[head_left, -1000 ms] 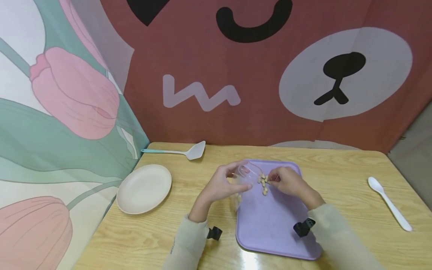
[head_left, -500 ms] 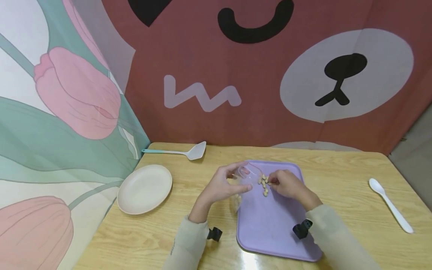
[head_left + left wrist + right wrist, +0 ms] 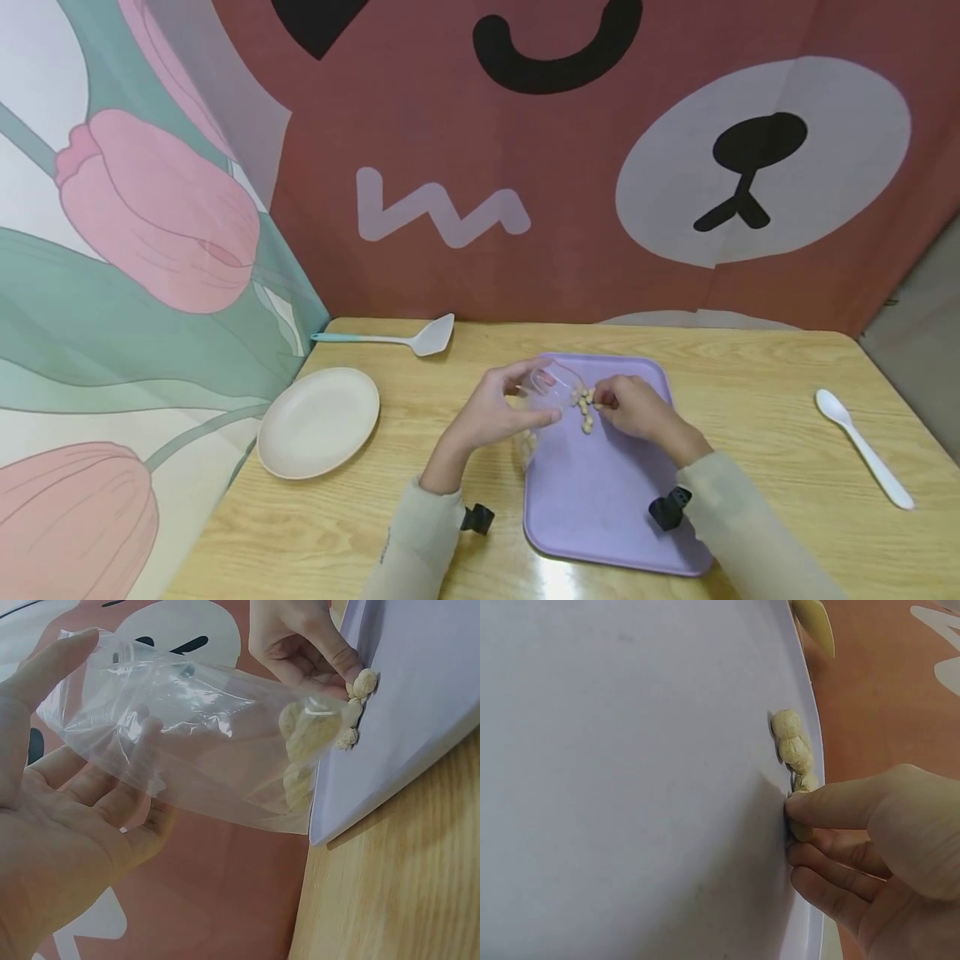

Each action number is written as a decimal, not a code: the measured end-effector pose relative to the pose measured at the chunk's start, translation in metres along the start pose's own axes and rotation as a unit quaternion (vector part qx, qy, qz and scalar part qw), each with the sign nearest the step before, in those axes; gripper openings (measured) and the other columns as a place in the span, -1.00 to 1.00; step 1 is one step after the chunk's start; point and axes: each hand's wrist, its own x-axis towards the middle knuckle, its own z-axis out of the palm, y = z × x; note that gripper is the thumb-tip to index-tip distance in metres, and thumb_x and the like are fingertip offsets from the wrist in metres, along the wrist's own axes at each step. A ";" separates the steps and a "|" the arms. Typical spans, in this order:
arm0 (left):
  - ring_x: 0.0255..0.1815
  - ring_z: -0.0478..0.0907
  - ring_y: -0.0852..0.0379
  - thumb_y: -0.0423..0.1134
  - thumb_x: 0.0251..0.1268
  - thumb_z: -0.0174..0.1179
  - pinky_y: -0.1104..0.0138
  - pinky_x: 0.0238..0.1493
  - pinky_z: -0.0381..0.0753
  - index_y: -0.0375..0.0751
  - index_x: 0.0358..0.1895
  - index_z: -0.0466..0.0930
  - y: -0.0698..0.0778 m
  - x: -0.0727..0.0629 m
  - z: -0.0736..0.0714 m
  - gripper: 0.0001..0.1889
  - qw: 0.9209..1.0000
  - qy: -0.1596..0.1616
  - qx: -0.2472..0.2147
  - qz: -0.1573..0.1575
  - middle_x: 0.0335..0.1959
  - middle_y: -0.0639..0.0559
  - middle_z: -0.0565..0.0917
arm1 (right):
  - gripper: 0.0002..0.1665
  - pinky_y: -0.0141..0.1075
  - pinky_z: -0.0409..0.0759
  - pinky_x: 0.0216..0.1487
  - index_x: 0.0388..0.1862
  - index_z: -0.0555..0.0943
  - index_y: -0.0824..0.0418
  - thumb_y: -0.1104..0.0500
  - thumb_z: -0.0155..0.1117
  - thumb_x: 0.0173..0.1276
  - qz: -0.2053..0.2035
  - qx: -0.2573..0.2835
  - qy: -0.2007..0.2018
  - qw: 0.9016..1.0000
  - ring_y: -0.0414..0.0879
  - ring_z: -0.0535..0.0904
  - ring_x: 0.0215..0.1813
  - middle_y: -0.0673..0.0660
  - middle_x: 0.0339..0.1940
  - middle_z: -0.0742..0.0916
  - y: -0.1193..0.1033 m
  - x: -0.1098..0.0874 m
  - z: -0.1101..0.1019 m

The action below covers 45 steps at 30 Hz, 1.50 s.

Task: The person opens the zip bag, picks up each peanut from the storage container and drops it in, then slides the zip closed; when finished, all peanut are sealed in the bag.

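My left hand (image 3: 487, 412) grips a clear plastic bag (image 3: 217, 757) near its mouth, thumb on one side and fingers on the other. Peanuts (image 3: 307, 735) in shells lie inside the bag's lower end, beside the rim of the purple tray (image 3: 592, 500). On the tray, a small row of unshelled peanuts (image 3: 587, 425) lies close to the bag. My right hand (image 3: 637, 408) pinches one peanut (image 3: 802, 831) of that group between thumb and forefinger, low at the tray's far part. Its other fingers are bent near the tray edge.
To the left stands a cream plate (image 3: 318, 425). A spatula (image 3: 433, 337) with a turquoise handle lies at the table's back edge. A white spoon (image 3: 862, 450) lies at the right. Printed cloths hang behind and to the left of the wooden table (image 3: 300, 533).
My right hand has shifted only slightly at the peanuts. The left hand keeps its hold on the bag. The head view has moved a little.
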 end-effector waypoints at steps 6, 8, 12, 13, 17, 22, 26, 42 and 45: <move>0.11 0.51 0.18 -0.23 0.10 0.47 0.22 0.12 0.50 -0.28 0.36 0.46 -0.002 -0.002 0.001 -0.29 1.000 -0.004 -0.004 -0.002 0.11 -0.08 0.67 | -0.91 -0.21 0.56 -0.31 -0.39 0.70 0.23 0.40 0.39 0.20 0.011 0.006 0.004 1.000 -0.17 0.54 -0.40 -0.04 -0.49 0.66 -0.005 -0.003 -0.006; 0.10 0.51 0.19 -0.23 0.10 0.48 0.22 0.12 0.49 -0.27 0.36 0.46 -0.002 -0.002 0.001 -0.29 1.000 -0.002 -0.003 -0.001 0.08 -0.04 0.68 | -0.91 -0.22 0.56 -0.31 -0.37 0.71 0.25 0.41 0.39 0.20 0.013 0.009 0.009 1.000 -0.17 0.54 -0.39 -0.03 -0.48 0.66 -0.008 -0.004 -0.010; 0.03 0.54 0.20 -0.24 0.10 0.48 0.17 0.10 0.52 -0.27 0.36 0.47 -0.001 -0.001 0.002 -0.30 1.000 0.002 -0.004 0.008 -0.03 0.06 0.71 | -0.88 -0.22 0.56 -0.33 -0.31 0.71 0.30 0.43 0.36 0.17 0.007 0.013 0.017 1.000 -0.14 0.54 -0.39 -0.01 -0.47 0.66 -0.014 -0.004 -0.017; 0.02 0.55 0.19 -0.24 0.10 0.48 0.14 0.10 0.52 -0.28 0.36 0.46 -0.001 -0.001 0.002 -0.30 1.000 0.001 -0.005 0.012 -0.04 0.08 0.71 | -0.87 -0.22 0.56 -0.34 -0.30 0.71 0.30 0.43 0.36 0.17 0.009 0.014 0.017 1.000 -0.14 0.54 -0.39 -0.01 -0.47 0.66 -0.015 -0.004 -0.019; 0.00 0.56 0.17 -0.24 0.11 0.48 0.06 0.12 0.52 -0.31 0.36 0.45 -0.003 0.001 0.004 -0.29 1.000 -0.002 -0.003 0.017 -0.04 0.02 0.71 | -0.87 -0.21 0.59 -0.33 -0.27 0.70 0.32 0.42 0.36 0.18 0.016 0.021 0.017 1.000 -0.11 0.55 -0.36 0.02 -0.44 0.67 -0.018 -0.007 -0.022; 0.01 0.55 0.17 -0.21 0.09 0.49 -0.01 0.14 0.50 -0.27 0.37 0.45 -0.006 -0.001 0.006 -0.27 1.000 0.009 0.003 0.001 0.00 -0.06 0.71 | -0.87 -0.22 0.60 -0.32 -0.26 0.67 0.32 0.40 0.33 0.18 0.016 0.029 0.024 0.999 -0.09 0.56 -0.33 0.04 -0.40 0.67 -0.019 -0.010 -0.024; -0.02 0.56 0.15 -0.20 0.10 0.48 -0.06 0.15 0.47 -0.26 0.37 0.45 -0.008 -0.001 0.006 -0.28 1.000 0.011 0.004 -0.002 -0.04 -0.03 0.71 | -0.87 -0.19 0.59 -0.31 -0.31 0.66 0.30 0.39 0.36 0.13 -0.002 0.004 0.051 0.999 -0.09 0.55 -0.34 0.05 -0.41 0.66 -0.023 -0.010 -0.027; -0.10 0.56 0.22 -0.18 0.11 0.47 0.08 0.09 0.47 -0.25 0.35 0.47 -0.006 0.003 0.005 -0.30 1.000 0.016 0.013 -0.011 -0.11 0.12 0.70 | -0.87 -0.18 0.58 -0.27 -0.29 0.65 0.26 0.37 0.35 0.14 -0.038 -0.050 0.071 0.995 -0.05 0.55 -0.31 0.03 -0.39 0.62 -0.055 -0.008 -0.050; -0.06 0.55 0.20 -0.19 0.11 0.47 0.09 0.10 0.48 -0.22 0.35 0.48 -0.006 0.003 0.005 -0.31 1.000 0.014 0.013 -0.015 -0.04 0.05 0.69 | -0.86 -0.17 0.59 -0.26 -0.28 0.66 0.27 0.38 0.34 0.15 -0.046 -0.051 0.078 0.995 -0.07 0.55 -0.31 0.04 -0.38 0.63 -0.059 -0.010 -0.054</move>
